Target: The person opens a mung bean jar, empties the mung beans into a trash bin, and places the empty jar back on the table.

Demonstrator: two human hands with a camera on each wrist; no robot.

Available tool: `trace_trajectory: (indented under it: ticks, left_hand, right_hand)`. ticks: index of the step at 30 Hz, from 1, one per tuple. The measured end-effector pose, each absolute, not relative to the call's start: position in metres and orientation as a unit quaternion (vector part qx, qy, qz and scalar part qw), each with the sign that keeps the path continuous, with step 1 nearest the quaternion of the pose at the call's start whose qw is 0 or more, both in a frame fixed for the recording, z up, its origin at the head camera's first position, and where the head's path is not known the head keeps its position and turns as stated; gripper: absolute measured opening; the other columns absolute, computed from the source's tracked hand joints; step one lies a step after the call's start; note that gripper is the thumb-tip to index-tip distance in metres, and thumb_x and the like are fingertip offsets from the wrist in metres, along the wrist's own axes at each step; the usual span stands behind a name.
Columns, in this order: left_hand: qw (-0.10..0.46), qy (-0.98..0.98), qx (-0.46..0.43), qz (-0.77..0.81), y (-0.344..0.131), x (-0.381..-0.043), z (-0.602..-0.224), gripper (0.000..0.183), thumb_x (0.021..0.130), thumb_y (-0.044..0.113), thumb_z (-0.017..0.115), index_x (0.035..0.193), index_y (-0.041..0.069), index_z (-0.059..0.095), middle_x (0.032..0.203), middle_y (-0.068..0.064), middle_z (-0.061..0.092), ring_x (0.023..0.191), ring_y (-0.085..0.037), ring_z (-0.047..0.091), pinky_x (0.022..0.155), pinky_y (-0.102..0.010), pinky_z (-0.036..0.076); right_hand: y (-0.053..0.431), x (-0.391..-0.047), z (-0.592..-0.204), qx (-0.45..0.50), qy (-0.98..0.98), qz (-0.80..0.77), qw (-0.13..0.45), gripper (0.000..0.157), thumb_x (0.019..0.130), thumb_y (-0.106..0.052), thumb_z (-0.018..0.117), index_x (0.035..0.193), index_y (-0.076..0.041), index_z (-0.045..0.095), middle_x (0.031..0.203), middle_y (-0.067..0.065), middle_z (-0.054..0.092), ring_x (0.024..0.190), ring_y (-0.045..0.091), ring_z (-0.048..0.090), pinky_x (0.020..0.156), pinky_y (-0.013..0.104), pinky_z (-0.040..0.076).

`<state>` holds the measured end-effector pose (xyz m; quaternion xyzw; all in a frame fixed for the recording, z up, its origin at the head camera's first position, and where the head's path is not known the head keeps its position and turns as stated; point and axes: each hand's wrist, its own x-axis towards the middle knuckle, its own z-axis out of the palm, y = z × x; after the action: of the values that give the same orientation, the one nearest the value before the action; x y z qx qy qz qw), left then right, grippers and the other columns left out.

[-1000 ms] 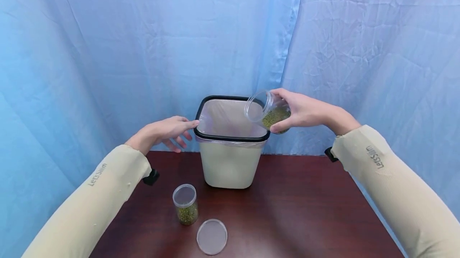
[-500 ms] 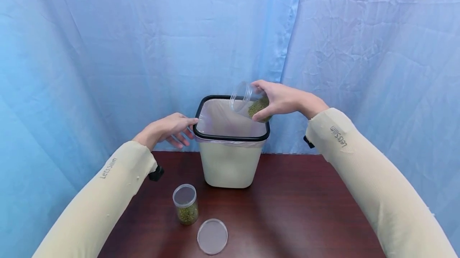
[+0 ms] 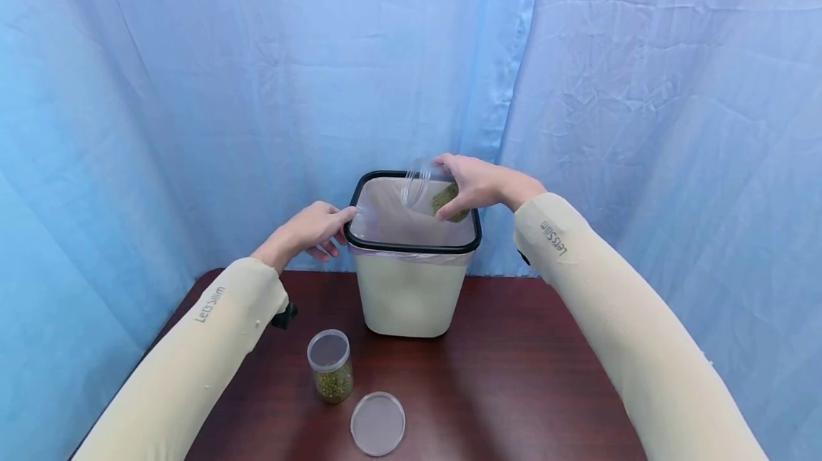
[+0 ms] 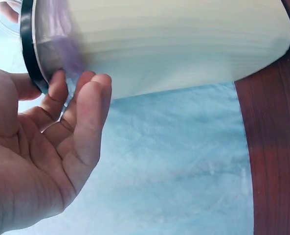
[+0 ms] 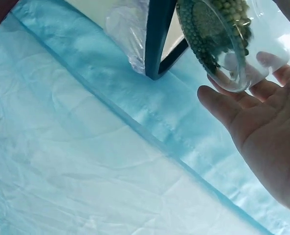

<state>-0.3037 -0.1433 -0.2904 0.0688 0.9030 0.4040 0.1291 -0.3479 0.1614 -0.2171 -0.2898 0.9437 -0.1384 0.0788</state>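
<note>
cream bin (image 3: 411, 297) (black rim (image 3: 414, 247)), green beans (image 5: 235, 14), red-brown table (image 3: 533, 347), blue curtain (image 3: 321, 54)

Dark "LetsSlim" lettering (image 3: 554, 238) on the left sleeve (image 3: 199, 354) and right sleeve (image 3: 623, 318)

I'm seeing room between bin (image 3: 411, 297) and right sleeve (image 3: 616, 304), low over the table (image 3: 526, 361). Curtain (image 3: 411, 54) is closing off the rear. Over the bin's mouth, a gap is lying between left hand (image 3: 315, 225) and tilted jar (image 3: 444, 198) in right hand (image 3: 478, 183). Upright jar (image 3: 332, 375) and lid (image 3: 377, 424) are obstructing front left.
</note>
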Motion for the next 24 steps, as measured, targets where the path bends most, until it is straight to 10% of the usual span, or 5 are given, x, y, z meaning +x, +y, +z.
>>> trace_trajectory:
  ticks: [24]
  left_hand:
    - [0.138, 0.913, 0.091, 0.373, -0.1420, -0.3000, -0.2853, 0.054, 0.109, 0.047, 0.038, 0.097, 0.003, 0.069, 0.100, -0.017, 0.068, 0.069, -0.024, 0.066, 0.061, -0.037, 0.060]
  right_hand:
    - [0.1528, -0.3496, -0.2137, -0.290, 0.953, -0.020, 0.088, 0.101, 0.080, -0.029, 0.087, 0.159, -0.005, 0.028, 0.157, 0.021, 0.036, 0.144, 0.038, 0.033, 0.114, 0.052, 0.032]
